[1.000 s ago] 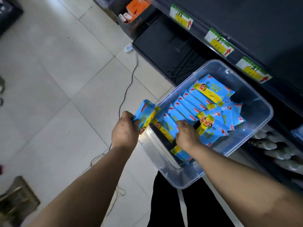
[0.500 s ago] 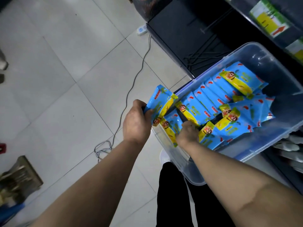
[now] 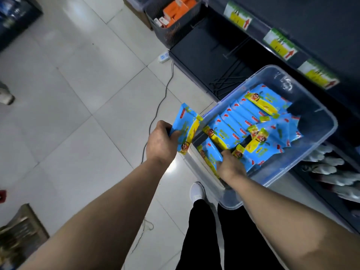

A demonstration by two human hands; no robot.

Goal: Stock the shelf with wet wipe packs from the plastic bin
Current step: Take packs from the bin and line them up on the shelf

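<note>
A clear plastic bin (image 3: pixel 323 121) stands on the floor by the dark shelf (image 3: pixel 311 20). It holds several blue and yellow wet wipe packs (image 3: pixel 241 117), some in a row, some loose. My left hand (image 3: pixel 161 142) grips a small stack of wet wipe packs (image 3: pixel 187 127) just outside the bin's left rim. My right hand (image 3: pixel 230 164) reaches into the near end of the bin and its fingers curl round a pack (image 3: pixel 211 154) standing on edge there.
A dark basket (image 3: pixel 175 30) with orange boxes stands beyond the bin. A power strip (image 3: pixel 163 57) and its cable (image 3: pixel 161 102) lie on the tiled floor. White bottles (image 3: pixel 331 168) lie on the low shelf at right. My shoe (image 3: pixel 197 191) is beside the bin.
My right hand has closed on a pack at the bin's near end and tilted it up. My left hand keeps its stack beside the rim. The camera view has shifted.
</note>
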